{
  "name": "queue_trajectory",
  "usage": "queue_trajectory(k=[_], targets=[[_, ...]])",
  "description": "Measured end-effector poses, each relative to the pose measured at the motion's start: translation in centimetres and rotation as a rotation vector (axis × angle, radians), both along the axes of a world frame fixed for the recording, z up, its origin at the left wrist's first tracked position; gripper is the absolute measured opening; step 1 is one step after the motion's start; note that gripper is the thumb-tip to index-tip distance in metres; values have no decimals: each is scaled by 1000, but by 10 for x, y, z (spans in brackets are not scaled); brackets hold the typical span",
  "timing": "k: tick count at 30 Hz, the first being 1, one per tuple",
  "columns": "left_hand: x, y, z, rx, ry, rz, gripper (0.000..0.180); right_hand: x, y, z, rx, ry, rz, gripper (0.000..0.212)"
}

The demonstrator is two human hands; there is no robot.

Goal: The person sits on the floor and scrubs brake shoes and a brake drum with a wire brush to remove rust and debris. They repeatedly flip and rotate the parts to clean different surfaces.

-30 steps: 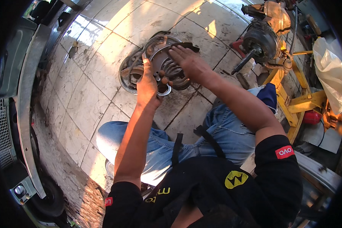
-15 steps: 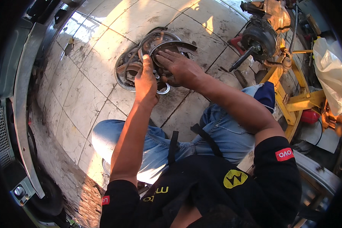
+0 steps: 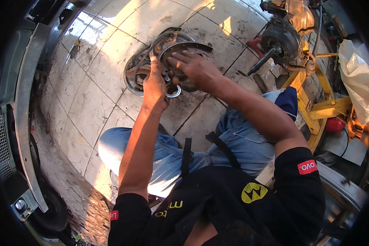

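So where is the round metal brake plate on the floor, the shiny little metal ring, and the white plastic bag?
round metal brake plate (image 3: 133, 80): head view, on its left rim.
shiny little metal ring (image 3: 173, 91): head view, on its lower edge.
white plastic bag (image 3: 358, 78): head view, on its bulging middle.

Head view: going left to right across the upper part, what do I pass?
Grey vehicle bumper → round brake assembly → left hand → right hand → dark drum with shaft → yellow frame → white bag.
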State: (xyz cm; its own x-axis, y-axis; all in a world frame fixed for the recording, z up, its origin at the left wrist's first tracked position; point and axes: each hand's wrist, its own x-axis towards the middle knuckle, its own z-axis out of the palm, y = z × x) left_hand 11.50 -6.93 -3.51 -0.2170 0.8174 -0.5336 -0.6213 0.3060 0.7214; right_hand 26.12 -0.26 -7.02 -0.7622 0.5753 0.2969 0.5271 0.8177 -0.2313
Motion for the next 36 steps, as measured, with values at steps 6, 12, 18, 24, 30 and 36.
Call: queue_trajectory(k=[6,12,18,24,30,36], targets=[[-3,-1,0,-20,10,-21,56,10,13,5,-108,-144,-143,52],[-8,1,-5,33,86,-41,58,10,9,5,-85,-60,-33,52],[-8,4,-2,38,139,-60,62,11,17,-2,-9,46,-161,57],[-1,2,2,-28,226,-39,64,-4,12,-28,-122,-51,-207,68],[-8,4,-7,8,143,-55,63,-6,3,-12,-224,157,-19,65],[-2,8,-5,53,154,-26,60,4,17,-25,-136,131,-114,61]])
